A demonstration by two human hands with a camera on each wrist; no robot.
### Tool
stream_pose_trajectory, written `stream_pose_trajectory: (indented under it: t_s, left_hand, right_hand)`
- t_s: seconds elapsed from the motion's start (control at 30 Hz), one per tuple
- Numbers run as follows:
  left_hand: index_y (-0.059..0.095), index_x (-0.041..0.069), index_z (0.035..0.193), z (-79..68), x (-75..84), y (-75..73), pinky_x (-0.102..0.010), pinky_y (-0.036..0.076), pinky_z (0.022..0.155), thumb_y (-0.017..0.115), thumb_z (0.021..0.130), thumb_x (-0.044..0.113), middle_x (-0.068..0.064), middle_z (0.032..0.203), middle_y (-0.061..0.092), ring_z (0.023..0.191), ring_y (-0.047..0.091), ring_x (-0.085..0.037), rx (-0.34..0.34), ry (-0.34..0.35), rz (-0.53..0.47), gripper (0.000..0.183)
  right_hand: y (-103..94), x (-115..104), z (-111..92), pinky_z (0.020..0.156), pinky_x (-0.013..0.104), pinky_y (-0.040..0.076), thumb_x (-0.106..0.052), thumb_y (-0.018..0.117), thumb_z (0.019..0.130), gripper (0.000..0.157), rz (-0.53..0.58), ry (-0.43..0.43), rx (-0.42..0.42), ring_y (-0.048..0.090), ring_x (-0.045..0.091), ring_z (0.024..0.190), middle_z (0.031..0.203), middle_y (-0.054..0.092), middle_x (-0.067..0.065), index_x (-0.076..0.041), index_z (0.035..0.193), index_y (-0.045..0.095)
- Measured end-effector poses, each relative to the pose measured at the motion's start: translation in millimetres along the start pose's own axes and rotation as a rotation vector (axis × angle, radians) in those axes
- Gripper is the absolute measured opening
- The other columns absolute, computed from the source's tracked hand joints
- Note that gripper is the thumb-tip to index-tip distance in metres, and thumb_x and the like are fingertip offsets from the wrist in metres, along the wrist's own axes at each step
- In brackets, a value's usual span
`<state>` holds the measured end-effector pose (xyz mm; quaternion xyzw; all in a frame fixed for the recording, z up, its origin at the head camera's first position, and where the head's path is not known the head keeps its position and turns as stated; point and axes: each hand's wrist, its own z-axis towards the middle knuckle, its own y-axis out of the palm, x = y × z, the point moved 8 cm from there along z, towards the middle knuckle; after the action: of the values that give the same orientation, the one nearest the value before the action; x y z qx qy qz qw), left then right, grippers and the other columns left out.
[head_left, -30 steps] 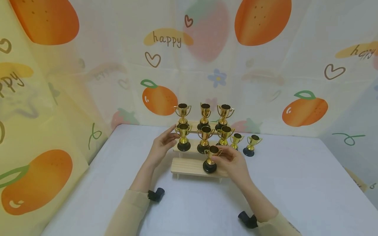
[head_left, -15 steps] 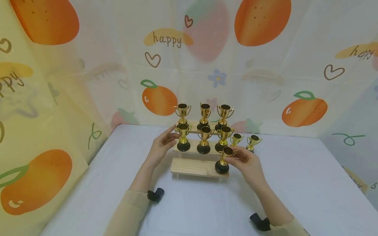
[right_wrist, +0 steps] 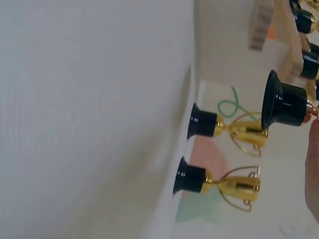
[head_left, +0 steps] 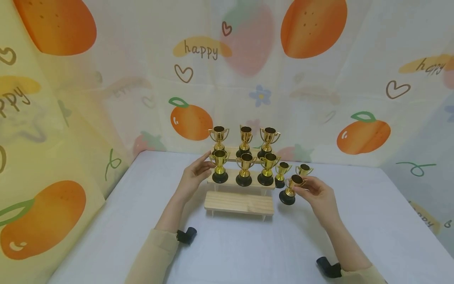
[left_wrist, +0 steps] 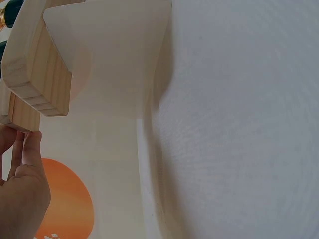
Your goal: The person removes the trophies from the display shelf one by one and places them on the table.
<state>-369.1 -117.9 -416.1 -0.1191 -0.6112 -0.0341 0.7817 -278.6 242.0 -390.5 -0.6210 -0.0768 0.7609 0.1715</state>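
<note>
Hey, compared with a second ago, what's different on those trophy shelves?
The right hand moved rightward, carrying its trophy from the front shelf to a spot off that shelf's right end. The grip wasn't released. The left hand, the six trophies behind that shelf and the two on the right look unmoved.

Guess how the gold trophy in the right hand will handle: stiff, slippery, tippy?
The gold trophy is likely stiff: its cup looks crisply shaped. That glossy finish could slip in the right hand. Its black base flares at the bottom, so it should stand, but a push high up might tip it.
</note>
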Motion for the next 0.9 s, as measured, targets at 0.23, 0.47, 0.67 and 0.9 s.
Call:
stream_pose_trajectory:
  t_s: [0.23, 0.47, 0.67, 0.9]
  left_hand:
    - [0.039, 0.026, 0.152, -0.5, -1.0, 0.4, -0.014, 0.049, 0.096, 0.055, 0.097, -0.001, -0.024, 0.13, 0.059, 0.129, 0.056, -0.036, 0.003, -0.003, -0.013, 0.064]
    - [0.039, 0.028, 0.152, -0.7, -0.3, 0.3, -0.015, 0.049, 0.097, 0.056, 0.097, 0.001, -0.023, 0.13, 0.059, 0.129, 0.056, -0.033, 0.004, -0.001, -0.004, 0.063]
    - [0.039, 0.029, 0.152, 0.9, -2.0, -1.1, -0.016, 0.05, 0.098, 0.057, 0.098, 0.003, -0.018, 0.128, 0.061, 0.125, 0.059, -0.024, 0.011, -0.008, 0.024, 0.063]
    - [0.04, 0.031, 0.151, 1.0, -2.7, -1.2, -0.017, 0.05, 0.099, 0.058, 0.098, 0.004, -0.017, 0.129, 0.061, 0.126, 0.059, -0.025, 0.013, -0.01, 0.023, 0.063]
  right_hand:
    - [-26.6, 5, 6, 0.08, 0.005, 0.052, -0.016, 0.074, 0.088, 0.038, -0.014, -0.013, 0.065, 0.063, -0.011, 0.086, 0.089, 0.065, -0.031, -0.003, 0.122, 0.062]
    - [-53.3, 14, 14, 0.079, 0.003, 0.05, -0.023, 0.073, 0.09, 0.036, -0.081, -0.014, 0.138, 0.062, -0.013, 0.085, 0.089, 0.063, -0.031, -0.01, 0.122, 0.065]
    - [-69.8, 28, 21, 0.078, 0.002, 0.05, -0.016, 0.074, 0.088, 0.031, -0.008, 0.015, 0.186, 0.063, -0.013, 0.084, 0.087, 0.066, -0.03, -0.012, 0.118, 0.067]
    - [-81.0, 46, 30, 0.077, 0.001, 0.049, -0.016, 0.074, 0.088, 0.03, -0.046, 0.048, 0.201, 0.061, -0.015, 0.082, 0.083, 0.064, -0.033, -0.013, 0.117, 0.067]
